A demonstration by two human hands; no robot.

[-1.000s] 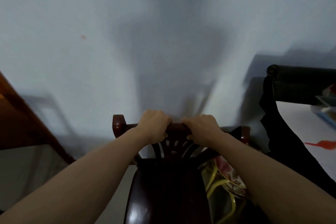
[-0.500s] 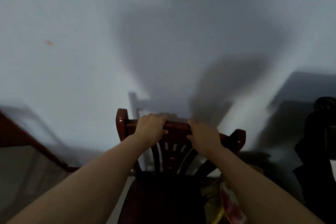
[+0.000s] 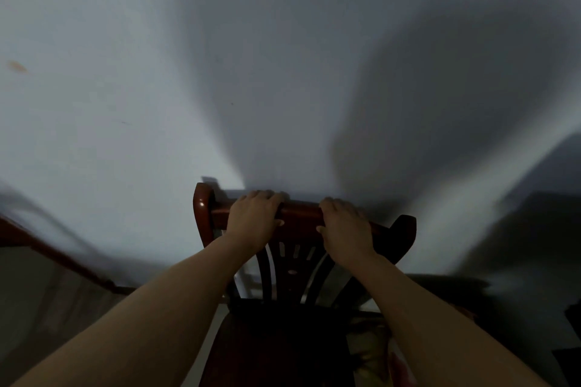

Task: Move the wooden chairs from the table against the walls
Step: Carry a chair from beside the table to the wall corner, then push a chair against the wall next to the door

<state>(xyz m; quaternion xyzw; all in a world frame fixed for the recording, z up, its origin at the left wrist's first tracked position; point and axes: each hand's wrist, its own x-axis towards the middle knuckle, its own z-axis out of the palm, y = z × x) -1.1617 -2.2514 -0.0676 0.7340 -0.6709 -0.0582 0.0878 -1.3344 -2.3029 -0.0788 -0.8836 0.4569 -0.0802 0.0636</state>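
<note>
A dark reddish wooden chair (image 3: 297,264) with a slatted back stands right in front of me, its back facing the pale wall (image 3: 125,122). My left hand (image 3: 254,218) grips the top rail left of centre. My right hand (image 3: 344,225) grips the same rail right of centre. The seat lies dark below my forearms. The chair's back is close to the wall; whether it touches is hidden.
A reddish wooden skirting or edge (image 3: 53,251) runs along the lower left. A colourful patterned object (image 3: 374,352) lies beside the seat at lower right. A dark shape (image 3: 569,352) sits at the far right edge.
The view has swung left and toward the wall. The black item and table on the right have left the frame. The chair sits closer to the wall; both hands keep their grip.
</note>
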